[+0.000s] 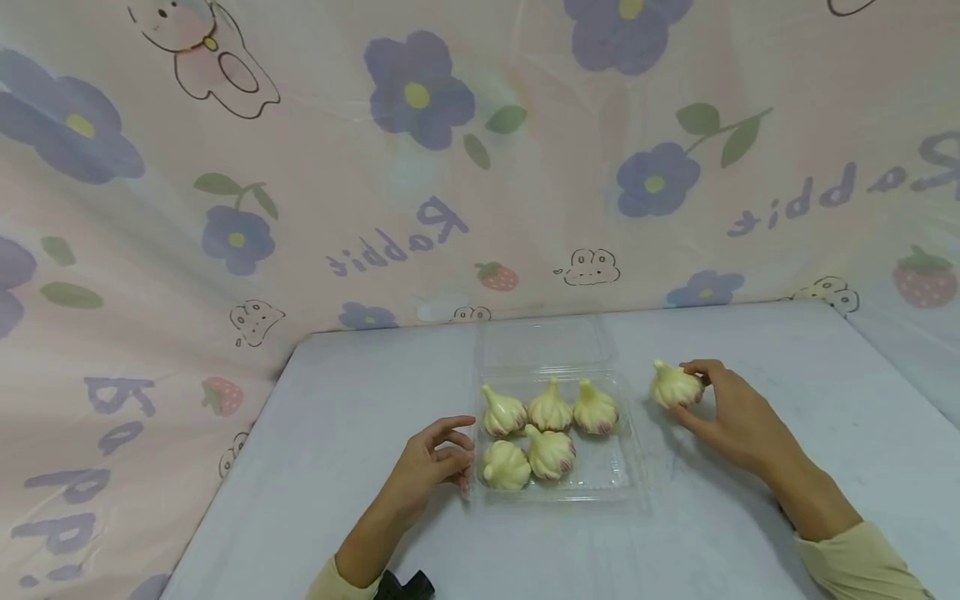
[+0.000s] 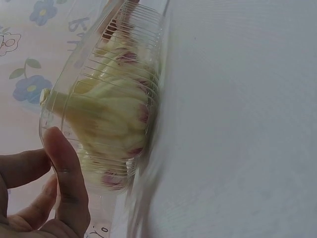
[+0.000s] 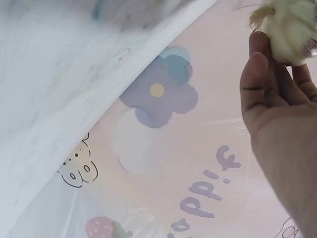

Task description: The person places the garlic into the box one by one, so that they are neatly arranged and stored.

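Note:
My right hand (image 1: 738, 421) holds a garlic bulb (image 1: 672, 386) between thumb and fingers, to the right of a clear plastic container. In the right wrist view the garlic bulb (image 3: 290, 32) shows partly at the upper right corner, with the right hand (image 3: 277, 99) below it. The open clear container (image 1: 622, 492) carries several garlic bulbs (image 1: 551, 454), three along its back and others at front left. At its left side my left hand (image 1: 431, 471) pinches the rim. The left wrist view shows the left hand's fingertips (image 2: 59, 144) on that rim, close to a bulb's stem.
The container's hinged lid (image 1: 543, 343) lies folded back behind it. All this stands on a white table (image 1: 360, 375), with a patterned curtain (image 1: 315, 150) hanging along its back and left. A black object (image 1: 405, 586) shows by the left sleeve.

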`<action>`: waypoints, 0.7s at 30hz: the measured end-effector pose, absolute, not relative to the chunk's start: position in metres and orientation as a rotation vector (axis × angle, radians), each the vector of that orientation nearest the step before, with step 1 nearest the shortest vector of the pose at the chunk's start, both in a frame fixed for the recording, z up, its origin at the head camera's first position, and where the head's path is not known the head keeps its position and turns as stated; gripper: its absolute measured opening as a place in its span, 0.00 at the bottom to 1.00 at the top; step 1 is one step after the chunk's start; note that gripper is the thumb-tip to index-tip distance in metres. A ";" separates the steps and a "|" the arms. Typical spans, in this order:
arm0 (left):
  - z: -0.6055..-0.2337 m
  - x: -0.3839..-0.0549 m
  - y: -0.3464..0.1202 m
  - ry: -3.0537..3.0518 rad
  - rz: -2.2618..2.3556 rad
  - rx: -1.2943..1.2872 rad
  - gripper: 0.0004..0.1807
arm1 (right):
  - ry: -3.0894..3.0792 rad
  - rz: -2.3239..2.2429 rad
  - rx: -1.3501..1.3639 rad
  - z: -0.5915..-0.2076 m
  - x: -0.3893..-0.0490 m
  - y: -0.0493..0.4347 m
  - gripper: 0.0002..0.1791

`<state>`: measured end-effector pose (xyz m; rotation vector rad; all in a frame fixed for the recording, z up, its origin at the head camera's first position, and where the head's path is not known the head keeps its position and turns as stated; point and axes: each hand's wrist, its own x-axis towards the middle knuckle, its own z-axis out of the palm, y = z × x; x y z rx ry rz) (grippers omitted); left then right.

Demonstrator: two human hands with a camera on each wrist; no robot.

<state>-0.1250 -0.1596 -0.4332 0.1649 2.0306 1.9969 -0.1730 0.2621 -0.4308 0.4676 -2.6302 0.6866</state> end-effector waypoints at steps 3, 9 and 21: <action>-0.432 -0.125 -0.159 2.025 2.000 0.165 0.31 | -2.617 0.656 0.488 -0.430 -0.175 0.264 0.33; -0.432 -0.124 -0.160 2.017 2.004 0.156 0.31 | -2.597 0.596 0.549 -0.428 -0.177 0.268 0.33; -0.432 -0.124 -0.160 2.031 1.992 0.166 0.31 | -2.568 0.610 0.479 -0.425 -0.177 0.285 0.36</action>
